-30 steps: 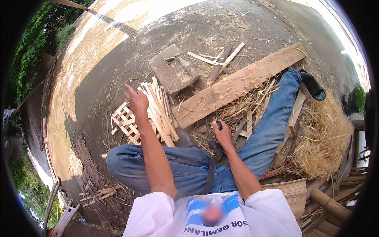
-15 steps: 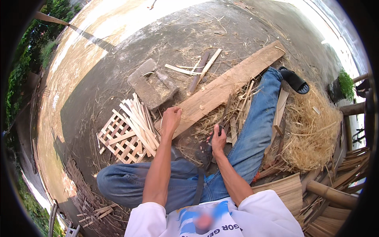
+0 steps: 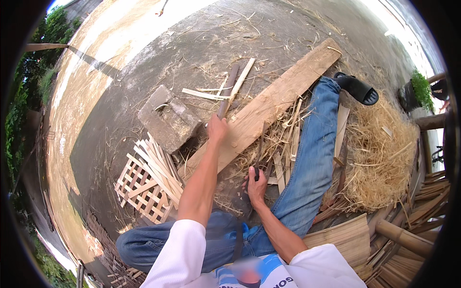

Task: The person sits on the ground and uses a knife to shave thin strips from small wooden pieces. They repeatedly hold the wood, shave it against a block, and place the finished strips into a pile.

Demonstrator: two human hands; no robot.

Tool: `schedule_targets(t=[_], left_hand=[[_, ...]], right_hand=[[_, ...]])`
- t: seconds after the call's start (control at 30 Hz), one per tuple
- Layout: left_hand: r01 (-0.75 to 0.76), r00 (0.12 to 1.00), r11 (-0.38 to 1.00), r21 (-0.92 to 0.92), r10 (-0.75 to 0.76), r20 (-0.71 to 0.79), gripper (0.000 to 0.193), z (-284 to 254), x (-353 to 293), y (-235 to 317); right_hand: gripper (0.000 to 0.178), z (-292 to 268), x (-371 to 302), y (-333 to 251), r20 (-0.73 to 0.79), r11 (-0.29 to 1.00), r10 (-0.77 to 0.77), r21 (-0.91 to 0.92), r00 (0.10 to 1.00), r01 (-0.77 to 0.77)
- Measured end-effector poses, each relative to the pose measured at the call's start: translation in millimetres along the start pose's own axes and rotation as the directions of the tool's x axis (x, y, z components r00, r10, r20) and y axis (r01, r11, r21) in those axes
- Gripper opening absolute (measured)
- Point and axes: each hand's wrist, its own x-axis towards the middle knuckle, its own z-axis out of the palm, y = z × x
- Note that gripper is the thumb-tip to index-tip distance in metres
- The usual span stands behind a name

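Observation:
My left hand (image 3: 217, 129) reaches over the wooden plank (image 3: 288, 81), closed at the near end of a dark stick (image 3: 228, 86) that lies on the ground; its fingertips are partly hidden. My right hand (image 3: 257, 185) is wrapped around the dark handle of a long knife (image 3: 261, 146), whose blade points away from me beside the plank. Thin pale wood strips (image 3: 242, 81) cross near the dark stick. Left of the plank sits a rough stone block (image 3: 168, 120), with a bundle of pale strips (image 3: 153, 161) and a woven lattice piece (image 3: 139, 185) nearer me.
My outstretched leg (image 3: 312, 139) in jeans borders the plank's right side, a black sandal (image 3: 356, 89) on its foot. A heap of straw-like shavings (image 3: 382, 158) lies to the right. Bamboo poles (image 3: 403, 237) and split slats stand at the lower right; a potted plant (image 3: 420, 91) is beyond.
My left hand has moved forward and right over the plank to the dark stick's near end. My right hand still holds the knife. The whole view has shifted slightly.

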Motion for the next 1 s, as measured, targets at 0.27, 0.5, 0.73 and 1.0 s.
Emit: schedule_targets(t=[0.27,0.5,0.73,1.0], left_hand=[[-0.124,0.989,0.992,0.005,0.123,0.083,0.036,-1.5,32.2,-11.1],[0.043,0.998,0.982,-0.184,-0.051,-0.041,0.036,-14.9,52.5,-18.2],[-0.346,0.925,0.885,0.311,0.378,-0.048,0.035,9.3,24.4,17.3],[-0.162,0.987,0.943,0.29,0.154,0.051,0.025,5.8,37.4,22.5]], right_hand=[[0.041,1.3,4.9,-2.9,0.009,0.998,0.041,0.041,0.999,-0.041],[0.042,4.7,4.0,-1.2,0.027,0.999,0.032,0.032,0.999,-0.033],[0.043,-0.8,8.1,-2.3,0.023,0.999,0.031,0.018,0.999,-0.031],[0.043,-0.7,1.1,-5.7,0.021,0.996,0.089,-0.008,0.996,-0.089]])
